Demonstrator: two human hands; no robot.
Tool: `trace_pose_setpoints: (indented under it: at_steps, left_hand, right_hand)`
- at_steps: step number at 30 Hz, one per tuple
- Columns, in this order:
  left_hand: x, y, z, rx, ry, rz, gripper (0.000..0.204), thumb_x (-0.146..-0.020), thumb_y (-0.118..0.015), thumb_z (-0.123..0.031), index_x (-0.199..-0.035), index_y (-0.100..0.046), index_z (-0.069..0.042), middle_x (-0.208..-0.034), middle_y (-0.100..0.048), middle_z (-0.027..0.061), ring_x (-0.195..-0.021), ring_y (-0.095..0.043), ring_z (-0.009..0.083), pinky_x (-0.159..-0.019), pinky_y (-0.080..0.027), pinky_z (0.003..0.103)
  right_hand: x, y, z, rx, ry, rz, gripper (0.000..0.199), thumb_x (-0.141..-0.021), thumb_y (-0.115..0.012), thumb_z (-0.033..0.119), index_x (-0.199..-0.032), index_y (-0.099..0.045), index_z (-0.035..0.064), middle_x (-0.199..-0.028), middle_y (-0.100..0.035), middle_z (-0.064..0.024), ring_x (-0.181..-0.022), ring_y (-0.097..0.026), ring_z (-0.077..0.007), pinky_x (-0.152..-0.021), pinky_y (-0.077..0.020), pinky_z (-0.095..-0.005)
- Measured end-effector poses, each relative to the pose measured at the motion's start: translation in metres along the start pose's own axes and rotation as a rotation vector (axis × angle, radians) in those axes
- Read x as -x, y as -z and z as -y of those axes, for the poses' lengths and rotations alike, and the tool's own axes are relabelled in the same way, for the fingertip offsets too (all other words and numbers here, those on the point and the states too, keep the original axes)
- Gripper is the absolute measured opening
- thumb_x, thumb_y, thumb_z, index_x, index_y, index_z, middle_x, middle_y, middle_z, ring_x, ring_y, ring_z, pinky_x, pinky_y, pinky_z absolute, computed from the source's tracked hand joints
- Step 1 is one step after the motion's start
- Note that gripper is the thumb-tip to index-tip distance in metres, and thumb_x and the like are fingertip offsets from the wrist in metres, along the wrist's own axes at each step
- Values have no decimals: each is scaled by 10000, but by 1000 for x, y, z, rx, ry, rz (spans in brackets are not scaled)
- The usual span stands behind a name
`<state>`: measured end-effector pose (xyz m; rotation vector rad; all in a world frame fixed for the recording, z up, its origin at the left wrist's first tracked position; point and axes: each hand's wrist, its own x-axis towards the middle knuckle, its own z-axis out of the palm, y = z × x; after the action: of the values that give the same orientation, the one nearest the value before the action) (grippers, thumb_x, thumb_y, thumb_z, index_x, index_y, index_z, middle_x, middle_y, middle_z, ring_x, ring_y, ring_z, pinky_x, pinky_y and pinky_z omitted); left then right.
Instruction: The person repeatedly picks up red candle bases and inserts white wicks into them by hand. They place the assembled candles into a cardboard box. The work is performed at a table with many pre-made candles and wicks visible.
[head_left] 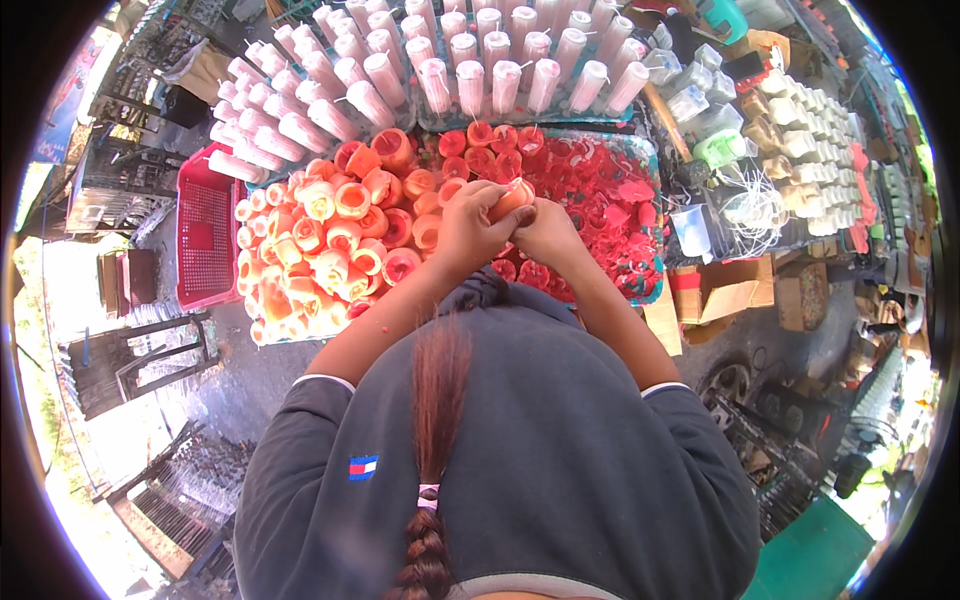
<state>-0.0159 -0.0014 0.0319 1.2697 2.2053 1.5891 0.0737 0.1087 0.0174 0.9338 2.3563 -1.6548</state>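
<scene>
My left hand and my right hand meet above the work surface, both closed around one small orange wax cup. The left hand's fingers wrap its top and side; the right hand grips it from below. Just left of the hands lies a heap of orange and cream wax cups. Behind and to the right of the hands is a tray of red wax pieces. My dark shirt and braid fill the lower middle and hide what is directly under the arms.
Rows of pale pink cylindrical candles with wicks stand at the back. A red plastic basket sits at the far left. At the right are a coil of white string, a green cup, small cream blocks and cardboard boxes.
</scene>
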Motion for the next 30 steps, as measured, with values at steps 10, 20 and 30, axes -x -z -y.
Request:
trace_pose_setpoints:
  at_steps: [10,20,30]
  left_hand:
    - [-15,10,-6,828,541,-51,228,-879,-631,-167,-739,-623,12,-749,-644,92,-589,-587,122,-546,-466,238]
    - [-30,15,28,1194,971,-250,178,-884,-621,-203,-830,-610,-34,-753,-617,69,-652,-606,174,-595,-520,318]
    - [-38,14,46,1160,912,-342,181,-884,-618,-172,-800,-599,-13,-707,-610,80,-603,-594,176,-552,-510,320]
  right_hand:
    - [15,-35,3,-487,258,25,248,-863,-637,238,-961,-572,19,-777,-600,-15,-721,-549,-66,-635,-447,-252]
    - [17,-23,23,-598,45,144,195,-859,-630,191,-924,-586,12,-675,-590,-26,-567,-565,-93,-507,-441,-246]
    - [16,-15,41,-449,-4,93,284,-835,-649,288,-885,-637,9,-699,-630,-58,-556,-597,-119,-504,-466,-285]
